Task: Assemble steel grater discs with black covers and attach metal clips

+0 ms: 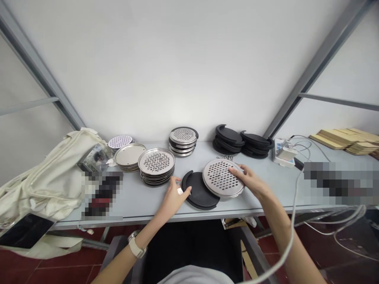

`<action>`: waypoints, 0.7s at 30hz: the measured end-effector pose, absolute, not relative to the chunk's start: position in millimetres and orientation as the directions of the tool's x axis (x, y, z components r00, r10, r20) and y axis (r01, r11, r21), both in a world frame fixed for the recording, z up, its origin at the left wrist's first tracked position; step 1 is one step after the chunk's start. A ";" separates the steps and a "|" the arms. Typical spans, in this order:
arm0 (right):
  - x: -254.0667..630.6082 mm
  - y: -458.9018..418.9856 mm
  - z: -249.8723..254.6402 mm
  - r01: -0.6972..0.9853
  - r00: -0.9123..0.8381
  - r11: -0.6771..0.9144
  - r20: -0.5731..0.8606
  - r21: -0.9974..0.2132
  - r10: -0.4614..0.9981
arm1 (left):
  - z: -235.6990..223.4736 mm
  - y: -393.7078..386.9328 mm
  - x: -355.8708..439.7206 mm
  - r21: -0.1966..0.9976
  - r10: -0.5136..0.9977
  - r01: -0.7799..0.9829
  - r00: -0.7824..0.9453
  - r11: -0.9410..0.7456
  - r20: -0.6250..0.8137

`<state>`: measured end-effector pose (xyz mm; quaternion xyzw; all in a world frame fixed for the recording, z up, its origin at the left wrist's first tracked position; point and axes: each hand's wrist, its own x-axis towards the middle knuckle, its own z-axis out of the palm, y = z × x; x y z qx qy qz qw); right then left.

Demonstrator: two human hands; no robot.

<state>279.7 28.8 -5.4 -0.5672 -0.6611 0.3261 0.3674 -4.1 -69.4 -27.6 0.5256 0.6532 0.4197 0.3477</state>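
Observation:
My right hand (251, 180) grips a round metal grater plate (222, 177) by its right side, thumb on top and other fingers at the far rim. The plate is tilted and overlaps a round black holder (201, 193) with a raised curved rim. Beside the holder's left edge is my left hand (174, 197), thumb reaching its rim, thumb and fingers apart. A small pale spot shows between those fingers; I cannot make out what it is. Left of that hand stands a stack of coarse grater plates (156, 162). A small heap of metal bits (226, 157) lies behind the held plate.
Behind are grater plates in black rims (183, 136) and two piles of black holders (228, 136) (257, 142). Plain metal discs (130, 154) stand at left, near a cream bag (68, 165). A power strip (283, 154) and wooden pieces (345, 138) lie right; a white cable (293, 221) crosses before my right arm.

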 end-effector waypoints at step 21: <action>242.7 6.7 -23.7 0.465 -0.296 0.070 -0.080 -0.882 0.952 | -29.2 -63.8 -9.6 0.881 0.975 0.474 -0.200 0.007 0.100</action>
